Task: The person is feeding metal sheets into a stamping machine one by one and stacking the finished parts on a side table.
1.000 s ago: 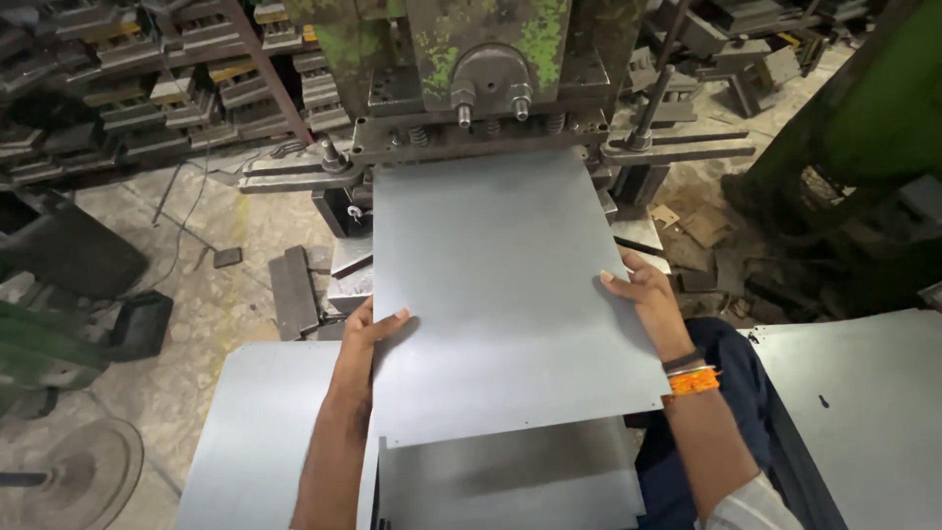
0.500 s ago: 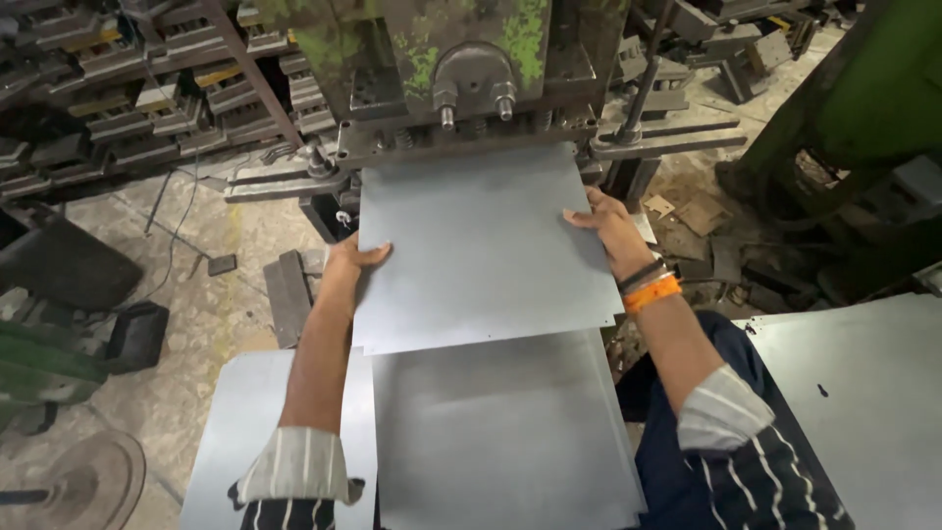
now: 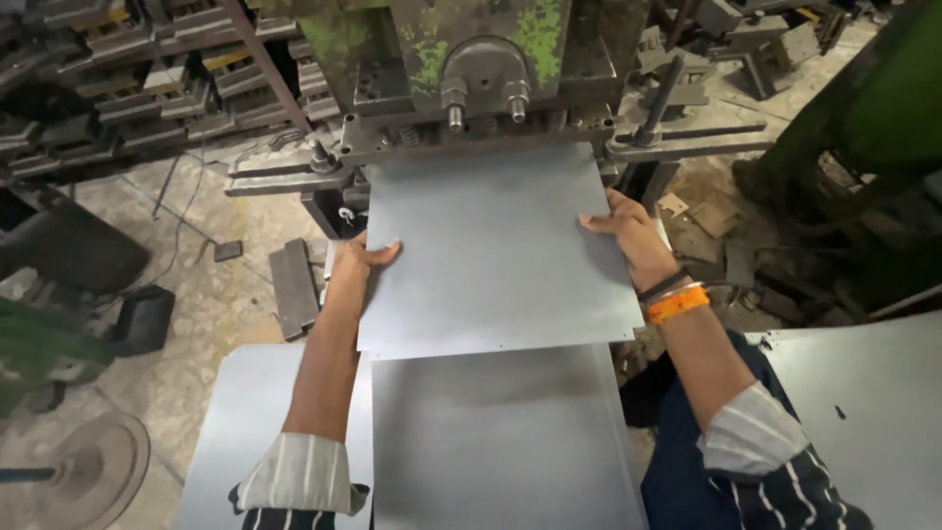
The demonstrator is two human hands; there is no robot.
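Observation:
A flat grey metal sheet (image 3: 491, 245) lies level in front of me, its far edge under the head of a worn green press machine (image 3: 471, 69). My left hand (image 3: 361, 257) grips the sheet's left edge, thumb on top. My right hand (image 3: 628, 231) holds the right edge, with an orange band and dark bangles on that wrist. Just below the held sheet, a stack of similar grey sheets (image 3: 500, 442) rests near my lap.
More sheets lie at lower left (image 3: 245, 432) and far right (image 3: 863, 412). Metal blocks (image 3: 292, 285) and scrap lie on the stained floor at left. Racks of dark metal parts (image 3: 147, 88) fill the upper left. A green machine body (image 3: 873, 118) stands at right.
Both hands have pushed the sheet forward, away from me, so its far edge now sits under the press head. My arms are stretched further out.

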